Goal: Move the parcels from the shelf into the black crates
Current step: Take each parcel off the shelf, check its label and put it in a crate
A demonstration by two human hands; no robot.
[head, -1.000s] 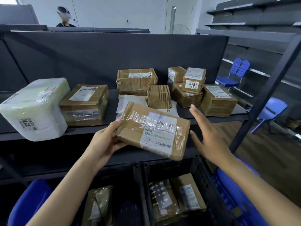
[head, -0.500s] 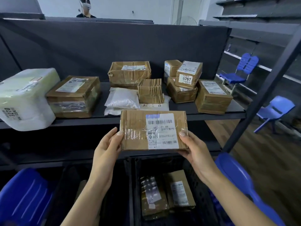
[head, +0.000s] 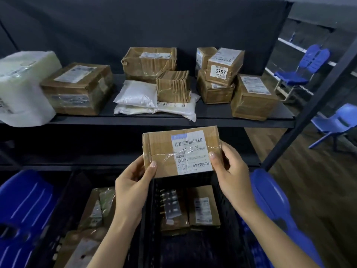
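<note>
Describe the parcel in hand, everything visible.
The held cardboard parcel is a flat brown box, sealed with clear tape that wrinkles across its face. A white shipping label with barcodes and a blue strip covers its right half. It is tilted, face toward the camera, held in the air below the shelf and above the right black crate. The left hand grips its lower left corner, the right hand its right edge, thumbs on the face.

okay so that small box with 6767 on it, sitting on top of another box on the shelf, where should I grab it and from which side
Take the 6767 box by its left and right side faces, coming from the front and slightly above. It sits tilted on top of a lower box, with another box close behind on the left, so the back is crowded. Both hands currently hold a labelled parcel, so free one first.
</note>
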